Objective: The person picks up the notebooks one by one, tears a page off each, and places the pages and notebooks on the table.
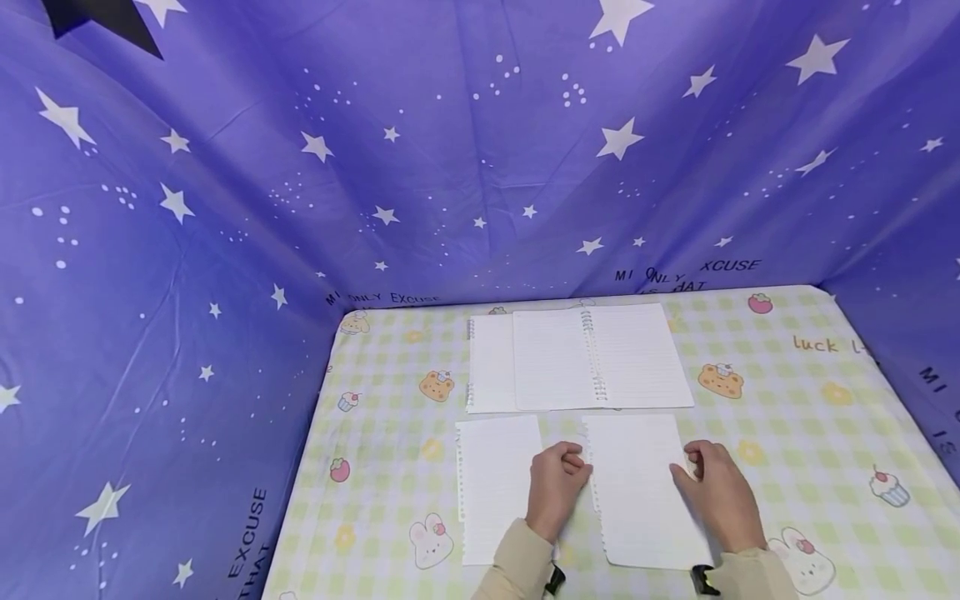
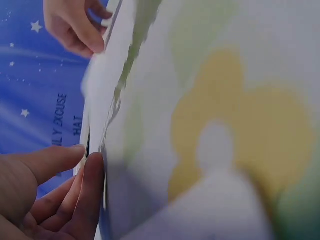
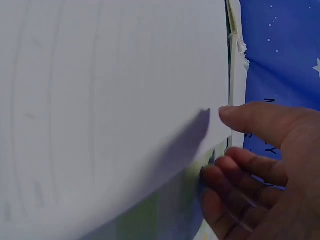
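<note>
A loose sheet of lined paper [image 1: 637, 500], with punched holes down its left side, lies between my two hands. My left hand [image 1: 557, 487] is at that holed edge; in the left wrist view its thumb and index finger pinch together there. On the other side, my right hand [image 1: 720, 492] has its thumb [image 3: 250, 117] over the sheet's edge. Its other fingers bend below, apart from the thumb, past the paper. Another loose sheet [image 1: 495, 483] lies flat to the left, partly covered by my left hand.
Behind the sheets lies an open spiral notebook [image 1: 641, 358], overlapping another white notebook or page [image 1: 491, 367] on its left. A checked tablecloth [image 1: 810, 433] covers the table. Blue star-patterned curtains [image 1: 480, 150] surround its back and sides.
</note>
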Available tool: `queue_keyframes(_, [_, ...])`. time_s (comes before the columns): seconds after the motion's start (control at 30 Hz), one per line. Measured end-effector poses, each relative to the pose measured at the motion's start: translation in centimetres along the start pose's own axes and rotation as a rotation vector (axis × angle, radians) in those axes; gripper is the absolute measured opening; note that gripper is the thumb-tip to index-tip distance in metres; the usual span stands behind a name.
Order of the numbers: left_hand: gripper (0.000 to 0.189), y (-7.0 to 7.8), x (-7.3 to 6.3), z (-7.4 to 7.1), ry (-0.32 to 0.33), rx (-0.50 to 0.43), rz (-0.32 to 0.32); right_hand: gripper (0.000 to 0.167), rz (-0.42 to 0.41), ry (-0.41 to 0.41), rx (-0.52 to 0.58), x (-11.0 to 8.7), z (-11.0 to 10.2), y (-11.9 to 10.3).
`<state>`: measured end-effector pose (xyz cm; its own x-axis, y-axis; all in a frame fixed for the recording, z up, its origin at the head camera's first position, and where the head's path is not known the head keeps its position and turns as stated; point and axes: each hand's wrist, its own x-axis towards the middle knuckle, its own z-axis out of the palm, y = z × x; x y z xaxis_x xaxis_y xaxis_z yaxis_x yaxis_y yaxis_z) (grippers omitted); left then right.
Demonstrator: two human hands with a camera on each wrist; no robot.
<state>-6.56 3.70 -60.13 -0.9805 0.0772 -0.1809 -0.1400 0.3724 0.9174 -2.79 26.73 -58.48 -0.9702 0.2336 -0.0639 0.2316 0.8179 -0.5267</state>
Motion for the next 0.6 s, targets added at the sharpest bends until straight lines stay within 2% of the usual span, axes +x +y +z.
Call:
queue_keyframes(0.13, [0.018,0.0,0.6,-0.9,0.054,0.002,0.034,0.045,0.047,0.005,0.003,0.3,-0.4,-0.3])
queue_keyframes(0.23, [0.017,-0.2,1.1,-1.5,0.092,0.000,0.065,0.047,0.030,0.012,0.028,0.8,-0.6,-0.7])
queue_keyframes(0.5, [0.016,0.3,3.1,-3.3,0.185,0.000,0.110,0.042,-0.171,0.125,0.033,3.1,0.1,-3.3])
queue_keyframes(0.6, [0.016,0.6,4.0,-4.0,0.229,0.022,0.130,0.041,-0.238,0.144,0.037,4.3,0.6,-4.4])
